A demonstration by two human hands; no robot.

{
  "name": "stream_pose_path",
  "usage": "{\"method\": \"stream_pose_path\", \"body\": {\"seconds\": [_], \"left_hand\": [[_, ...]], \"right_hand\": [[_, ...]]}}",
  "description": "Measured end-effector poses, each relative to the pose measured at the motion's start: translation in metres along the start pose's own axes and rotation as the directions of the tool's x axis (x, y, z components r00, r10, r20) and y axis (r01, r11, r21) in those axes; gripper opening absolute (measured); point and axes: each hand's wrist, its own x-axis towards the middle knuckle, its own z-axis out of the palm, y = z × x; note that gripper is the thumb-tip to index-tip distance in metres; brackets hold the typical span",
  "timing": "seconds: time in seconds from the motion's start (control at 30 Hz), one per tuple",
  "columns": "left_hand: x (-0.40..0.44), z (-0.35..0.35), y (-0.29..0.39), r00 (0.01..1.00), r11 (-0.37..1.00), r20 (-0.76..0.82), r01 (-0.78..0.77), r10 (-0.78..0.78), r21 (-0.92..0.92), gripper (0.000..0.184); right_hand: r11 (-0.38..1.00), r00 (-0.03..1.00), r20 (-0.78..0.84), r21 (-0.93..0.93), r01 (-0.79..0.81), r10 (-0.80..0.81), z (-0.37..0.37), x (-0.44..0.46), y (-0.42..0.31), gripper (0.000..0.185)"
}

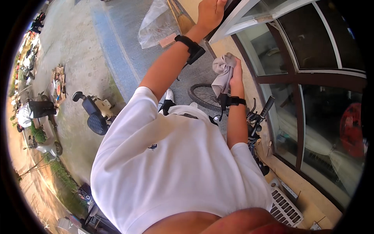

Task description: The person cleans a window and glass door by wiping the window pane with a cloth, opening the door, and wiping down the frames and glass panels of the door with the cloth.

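My left hand (pixel 210 15) reaches up to the edge of a white-framed window sash (pixel 233 19) that stands swung outward. Its fingers are closed at that edge, partly cut off by the top of the view. Lower down, my right hand (pixel 236 72) grips a bunched grey cloth (pixel 223 72), part of which hangs below the fingers. Both wrists wear black straps with a small device. Glass panes in brown frames (pixel 294 78) stand to the right of my right hand.
A bicycle wheel (pixel 204 96) and handlebar (pixel 267 107) are close below my right arm. A broom (pixel 183 19), clear plastic sheet (pixel 156 23) and brick (pixel 168 40) lie ahead. A scooter (pixel 97 117) stands left; a white grille (pixel 286 206) sits lower right. Another person (pixel 37 111) is far left.
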Motion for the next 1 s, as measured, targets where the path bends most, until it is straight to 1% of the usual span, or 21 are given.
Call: {"method": "stream_pose_path", "body": {"seconds": [0.03,0.07,0.13,0.17,0.2,0.23,0.27,0.33,0.4,0.47,0.5,0.53,0.6,0.63,0.67,0.73,0.8,0.87,0.9,0.97,1.0], "left_hand": [[0.001,0.004,-0.004,0.998,0.998,-0.044,-0.041,0.043,0.036,0.042],[0.003,0.005,-0.010,0.997,0.999,-0.058,-0.045,0.045,0.016,0.042],[0.005,0.002,-0.008,0.976,0.979,-0.096,-0.200,0.196,-0.038,0.041],[0.006,0.004,-0.009,0.974,0.979,-0.112,-0.201,0.195,-0.038,0.036],[0.009,0.003,-0.008,0.972,0.976,-0.115,-0.211,0.203,-0.057,0.036],[0.007,0.001,-0.006,0.977,0.979,-0.105,-0.193,0.186,-0.059,0.035],[0.007,0.000,-0.004,0.980,0.982,-0.096,-0.180,0.174,-0.060,0.035],[0.007,-0.001,-0.006,0.980,0.978,-0.076,-0.191,0.185,-0.085,0.032],[0.007,0.001,-0.006,0.978,0.978,-0.091,-0.194,0.187,-0.076,0.032],[0.008,0.001,-0.007,0.981,0.978,-0.069,-0.185,0.179,-0.095,0.031],[0.007,0.000,-0.007,0.985,0.981,-0.049,-0.168,0.164,-0.098,0.031],[0.007,-0.001,-0.007,0.984,0.979,-0.042,-0.175,0.172,-0.108,0.031],[0.007,-0.001,-0.007,0.988,0.983,-0.036,-0.153,0.150,-0.106,0.031],[0.008,-0.002,-0.006,0.988,0.982,-0.032,-0.152,0.150,-0.112,0.031],[0.008,-0.003,-0.005,0.984,0.976,-0.044,-0.177,0.172,-0.130,0.030],[0.009,-0.004,-0.003,0.985,0.975,-0.072,-0.166,0.156,-0.149,0.029],[0.008,-0.007,-0.004,0.980,0.971,-0.031,-0.197,0.195,-0.132,0.029],[0.006,-0.005,-0.006,0.980,0.973,-0.077,-0.192,0.183,-0.125,0.028],[0.005,-0.004,-0.005,0.980,0.973,-0.071,-0.193,0.185,-0.125,0.028],[0.007,-0.002,-0.008,0.979,0.978,-0.109,-0.185,0.175,-0.098,0.028],[0.004,0.000,-0.007,0.976,0.970,-0.114,-0.202,0.187,-0.136,0.028]], "right_hand": [[0.991,0.997,-0.012,0.106,-0.079,0.081,0.001,-0.008,0.001,0.046],[0.964,0.987,-0.012,0.216,-0.153,0.159,0.002,-0.015,0.001,0.049],[0.975,0.992,-0.087,0.211,-0.066,0.086,0.022,-0.035,-0.015,0.048],[0.976,0.998,-0.066,0.217,0.014,0.000,0.033,-0.042,-0.025,0.047],[0.970,0.995,-0.042,0.225,0.094,-0.086,0.042,-0.045,-0.034,0.046],[0.939,0.993,0.009,0.326,0.109,-0.118,0.045,-0.043,-0.042,0.044],[0.936,0.991,-0.003,0.329,0.129,-0.135,0.048,-0.038,-0.048,0.044],[0.879,0.900,-0.023,0.202,0.431,-0.436,0.056,-0.025,-0.056,0.039],[0.871,0.897,-0.064,0.218,0.440,-0.438,0.068,-0.018,-0.062,0.045],[0.834,0.837,0.011,-0.079,0.547,-0.548,0.084,-0.014,-0.068,0.059],[0.810,0.826,0.021,-0.183,0.557,-0.563,0.088,-0.011,-0.068,0.059],[0.807,0.822,0.010,-0.179,0.562,-0.570,0.090,-0.003,-0.065,0.059],[0.656,0.714,0.010,-0.385,0.649,-0.700,0.092,0.023,-0.060,0.051],[0.538,0.635,0.014,-0.518,0.665,-0.773,0.091,0.036,-0.057,0.045],[0.538,0.637,0.011,-0.525,0.660,-0.771,0.087,0.048,-0.058,0.045],[0.291,0.673,0.076,-0.862,0.416,-0.736,0.088,0.055,-0.065,0.045],[0.229,0.679,0.092,-0.901,0.369,-0.729,0.092,0.057,-0.076,0.040],[0.095,0.630,0.128,-0.946,0.309,-0.766,0.082,0.074,-0.076,0.037],[0.067,0.640,0.158,-0.947,0.313,-0.752,0.081,0.074,-0.082,0.037],[0.123,0.685,-0.009,-0.985,0.118,-0.728,0.094,0.077,-0.100,0.037],[0.096,0.712,0.016,-0.989,0.117,-0.702,0.092,0.081,-0.109,0.037]]}}
